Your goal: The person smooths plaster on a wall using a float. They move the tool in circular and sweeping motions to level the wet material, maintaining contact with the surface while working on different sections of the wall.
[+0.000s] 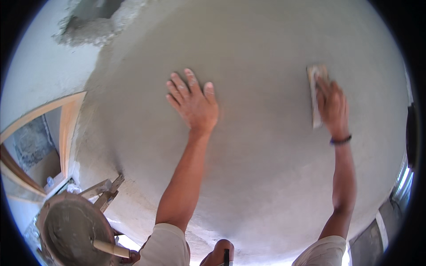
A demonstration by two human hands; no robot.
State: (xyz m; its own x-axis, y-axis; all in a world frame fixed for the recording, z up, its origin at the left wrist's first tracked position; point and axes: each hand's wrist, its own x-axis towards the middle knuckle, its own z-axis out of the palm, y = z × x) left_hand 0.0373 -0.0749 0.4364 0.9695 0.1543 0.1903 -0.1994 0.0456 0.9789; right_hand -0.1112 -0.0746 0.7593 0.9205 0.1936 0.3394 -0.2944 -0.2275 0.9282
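Observation:
My left hand lies flat against a wall of smooth grey plaster, fingers spread, with pale smears on the fingers. It holds nothing. Further right, my right hand grips a long, narrow plastering float, its face toward the plaster and its length roughly upright. The hand is slightly blurred and hides the float's grip. A dark band circles my right wrist. Both arms reach up from the lower edge.
At lower left stands a round basin of grey mortar, a pale tool handle across its rim. Wooden pieces jut beside it. A wood-framed opening is at left; rough broken masonry edges a hole above.

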